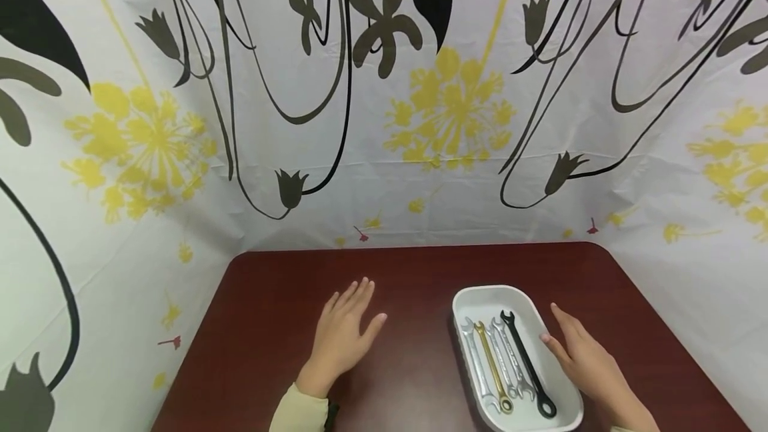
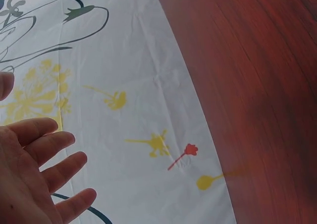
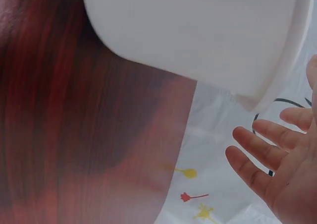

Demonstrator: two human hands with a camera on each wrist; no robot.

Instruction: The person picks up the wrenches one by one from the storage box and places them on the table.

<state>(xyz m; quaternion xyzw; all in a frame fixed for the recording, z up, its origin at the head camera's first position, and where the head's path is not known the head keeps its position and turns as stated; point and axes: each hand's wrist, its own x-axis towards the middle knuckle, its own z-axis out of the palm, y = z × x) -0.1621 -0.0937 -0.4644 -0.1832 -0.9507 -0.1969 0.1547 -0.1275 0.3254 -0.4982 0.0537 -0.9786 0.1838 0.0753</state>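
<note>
A white tray (image 1: 498, 297) holds several wrenches lying lengthwise side by side. From left to right are a silver wrench (image 1: 477, 360), a gold wrench (image 1: 492, 363), small silver wrenches (image 1: 512, 357) and a longer black wrench (image 1: 527, 359). My right hand (image 1: 588, 359) is at the tray's right side, fingers extended; whether it touches the rim I cannot tell. The right wrist view has the tray's outer side (image 3: 188, 30) beyond the spread fingers (image 3: 257, 147). Left of the tray, my left hand (image 1: 345, 335) is over the table, fingers extended and holding nothing.
The dark red-brown table (image 1: 414, 325) has rounded far corners. A white cloth (image 1: 372, 185) with yellow, grey and black flower prints hangs behind it and along both sides. A dark band (image 1: 331, 413) shows at the left wrist beside a pale sleeve (image 1: 300, 412).
</note>
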